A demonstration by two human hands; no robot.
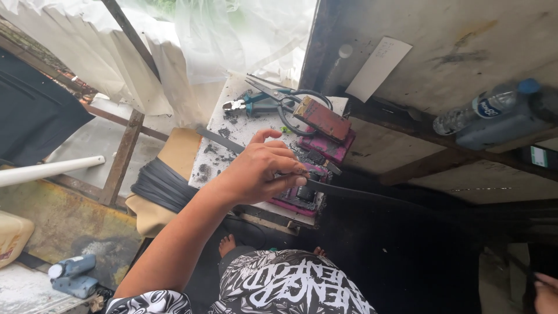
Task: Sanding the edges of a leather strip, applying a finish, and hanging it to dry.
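A clear plastic bottle [485,107] with a blue cap and blue-and-white label is seen at upper right. A blank-looking white rectangular card [378,68] is found at upper centre.

Matt black rubber strap [372,195] is lying on a rough, sooty board [215,154]; steel pliers [264,99] and glossy plastic bottle [485,104] are showing nearby.

A small, pale, soot-stained tabletop [241,136] sits beneath the person's left hand [261,171]. Just beyond the hand lie scissors [288,102] and teal-handled cutters [250,104], side by side. Past the fingertips rests a rust-brown block [322,119] on a magenta piece [328,148]. Under the hand sits a magenta device [299,197], and a black strap [372,195] runs across the tabletop beneath the fingers.
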